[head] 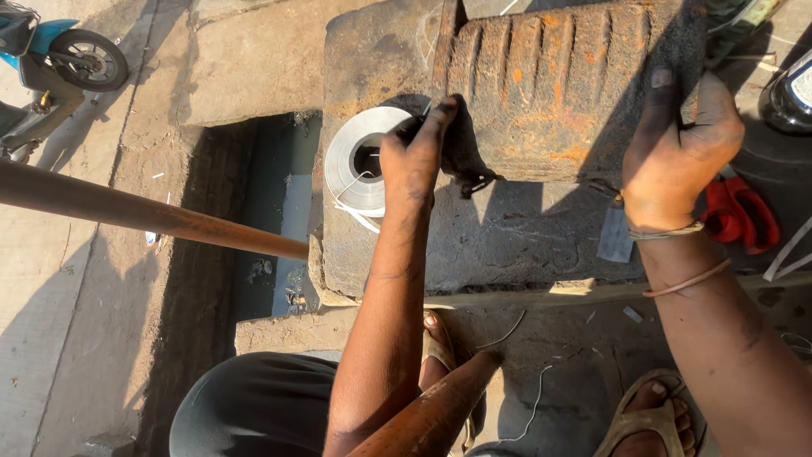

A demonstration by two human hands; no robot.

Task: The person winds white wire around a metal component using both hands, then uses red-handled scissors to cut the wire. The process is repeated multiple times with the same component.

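My left hand (416, 152) pinches a small dark piece at the left edge of a rusty ribbed metal block (550, 85), just beside a roll of shiny metal strip (351, 165). What exactly sits between the fingertips is too dark to tell. My right hand (677, 148) rests on the block's right end, fingers curled over its edge. The block and roll lie on a worn stone slab (507, 237).
Red-handled snips (744, 216) and a small flat metal plate (615, 234) lie on the slab at right. A rusty pipe (144, 216) crosses from the left over an open drain (271, 211). A scooter (51, 59) stands top left. My sandalled feet (651, 415) are below.
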